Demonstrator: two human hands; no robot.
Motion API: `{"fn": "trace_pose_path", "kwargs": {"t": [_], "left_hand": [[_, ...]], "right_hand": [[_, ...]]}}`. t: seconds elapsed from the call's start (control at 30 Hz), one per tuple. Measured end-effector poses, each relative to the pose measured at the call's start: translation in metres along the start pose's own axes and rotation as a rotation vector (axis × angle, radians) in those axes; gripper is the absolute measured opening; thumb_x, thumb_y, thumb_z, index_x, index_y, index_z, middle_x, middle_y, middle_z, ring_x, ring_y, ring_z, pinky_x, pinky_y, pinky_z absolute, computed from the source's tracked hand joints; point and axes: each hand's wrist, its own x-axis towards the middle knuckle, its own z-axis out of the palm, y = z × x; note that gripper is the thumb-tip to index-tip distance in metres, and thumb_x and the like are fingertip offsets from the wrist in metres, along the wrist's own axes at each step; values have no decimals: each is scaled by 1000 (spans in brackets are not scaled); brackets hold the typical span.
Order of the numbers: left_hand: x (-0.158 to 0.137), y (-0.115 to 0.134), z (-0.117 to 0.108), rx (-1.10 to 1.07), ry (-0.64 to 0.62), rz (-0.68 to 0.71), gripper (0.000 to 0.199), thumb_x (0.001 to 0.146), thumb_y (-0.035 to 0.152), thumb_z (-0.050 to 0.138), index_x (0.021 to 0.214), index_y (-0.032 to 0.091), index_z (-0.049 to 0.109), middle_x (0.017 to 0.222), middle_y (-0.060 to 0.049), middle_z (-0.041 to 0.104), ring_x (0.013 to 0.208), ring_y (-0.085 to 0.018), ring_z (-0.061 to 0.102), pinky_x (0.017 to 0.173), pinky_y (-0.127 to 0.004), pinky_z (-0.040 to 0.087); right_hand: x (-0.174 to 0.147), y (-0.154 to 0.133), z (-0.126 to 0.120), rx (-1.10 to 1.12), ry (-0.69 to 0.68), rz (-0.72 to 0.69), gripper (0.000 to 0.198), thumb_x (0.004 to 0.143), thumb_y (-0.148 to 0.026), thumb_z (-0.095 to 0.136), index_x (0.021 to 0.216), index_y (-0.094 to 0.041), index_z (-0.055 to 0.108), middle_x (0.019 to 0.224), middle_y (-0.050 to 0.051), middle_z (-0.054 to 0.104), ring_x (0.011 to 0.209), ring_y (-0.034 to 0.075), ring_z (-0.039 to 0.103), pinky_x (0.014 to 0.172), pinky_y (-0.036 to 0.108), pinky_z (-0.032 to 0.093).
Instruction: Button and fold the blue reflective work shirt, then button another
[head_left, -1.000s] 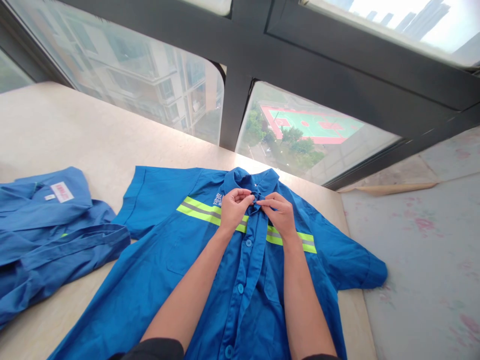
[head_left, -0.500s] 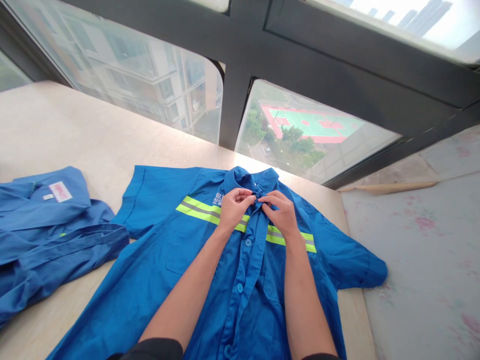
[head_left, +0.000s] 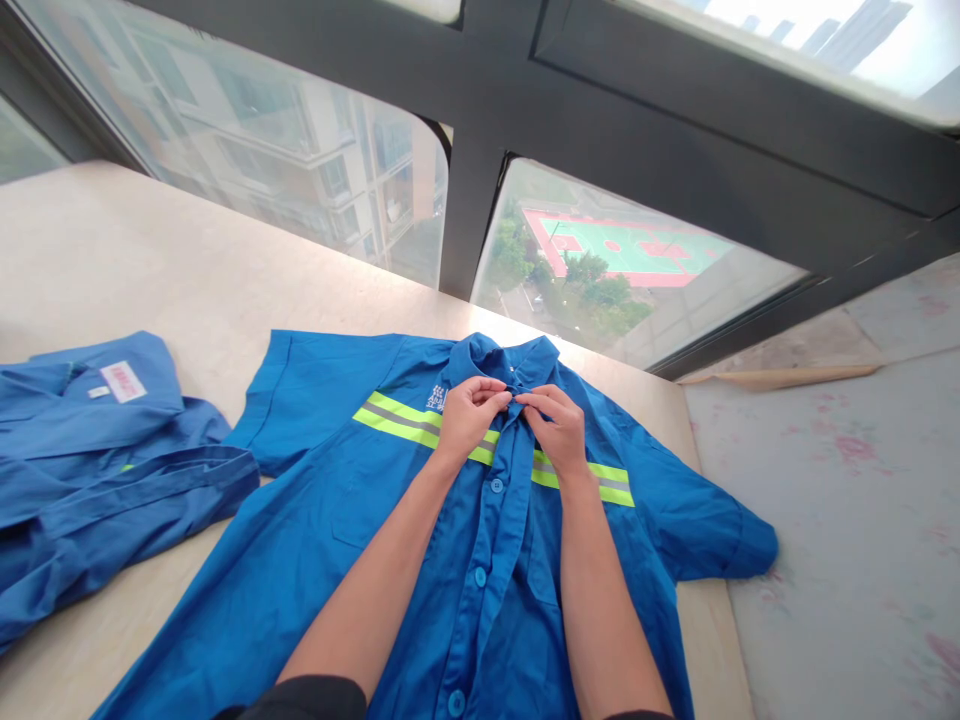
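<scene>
Blue shirt (head_left: 420,560) flat; left hand (head_left: 466,415), right hand (head_left: 556,428) pinch collar placket.

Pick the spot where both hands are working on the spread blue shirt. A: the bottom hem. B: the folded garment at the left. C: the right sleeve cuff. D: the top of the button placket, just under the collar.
D: the left hand and right hand meet fingertip to fingertip on the blue shirt, at the top of the placket below its collar.
</scene>
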Motion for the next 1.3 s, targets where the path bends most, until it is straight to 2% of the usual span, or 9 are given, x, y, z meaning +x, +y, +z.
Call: {"fn": "trace_pose_path", "kwargs": {"t": [0.27, 0.43, 0.63, 0.77, 0.87, 1.03, 1.17, 1.3], "left_hand": [[2, -2, -1, 5, -4, -23, 15, 72, 22, 73, 84, 15, 68, 71, -2, 71, 62, -13, 66, 61, -24, 53], [1, -4, 1, 36, 19, 21, 18, 75, 28, 73, 87, 14, 70, 79, -5, 74, 72, -17, 70, 68, -26, 56], [-1, -3, 0, 57, 11, 22, 21, 75, 30, 74, 89, 14, 72, 87, -7, 75, 81, -19, 72, 74, -29, 58], [-4, -2, 0, 26, -54, 7, 33, 69, 30, 80, 96, 13, 69, 91, -9, 75, 86, -20, 72, 80, -31, 59], [-6, -3, -1, 93, -103, 66, 41, 65, 24, 83, 102, 14, 68, 94, -9, 75, 89, -20, 72, 82, -31, 59], [-8, -5, -4, 289, -142, 203, 33, 72, 11, 67, 104, 16, 69, 97, -6, 76, 87, -18, 72, 83, -31, 59], [-8, -5, -5, 423, -164, 307, 37, 74, 11, 65, 110, 17, 67, 100, -5, 76, 87, -18, 72, 85, -32, 59], [-9, -7, -4, 472, -164, 347, 41, 76, 12, 64, 116, 17, 65, 106, -7, 75, 92, -19, 72, 89, -34, 58]], "right_hand": [[0, 0, 4, 43, -35, -8, 27, 90, -12, 56, 99, -27, 77, 92, 4, 65, 86, 17, 64, 76, 30, 54], [-1, -1, 6, 45, -35, 5, 30, 89, -11, 56, 105, -27, 76, 93, 4, 65, 86, 17, 64, 77, 31, 54], [-2, 1, 7, 29, -18, 32, 29, 88, -13, 56, 102, -27, 77, 90, 4, 66, 84, 18, 65, 76, 31, 55], [-3, 2, 7, 19, -7, 62, 25, 89, -16, 58, 101, -27, 78, 89, 4, 66, 82, 17, 65, 74, 31, 55], [-5, 3, 7, 22, 5, 89, 25, 88, -16, 58, 97, -27, 78, 88, 4, 67, 82, 17, 65, 73, 31, 55], [-6, 5, 7, 31, 25, 110, 18, 86, -18, 64, 90, -26, 78, 84, 3, 68, 80, 17, 66, 72, 30, 55], [-6, 4, 6, 33, 25, 111, 16, 85, -16, 64, 87, -24, 77, 83, 3, 68, 80, 17, 66, 72, 30, 55], [-6, 5, 6, 21, 29, 111, 17, 85, -15, 63, 86, -24, 77, 84, 3, 69, 80, 17, 66, 73, 30, 55]]}}
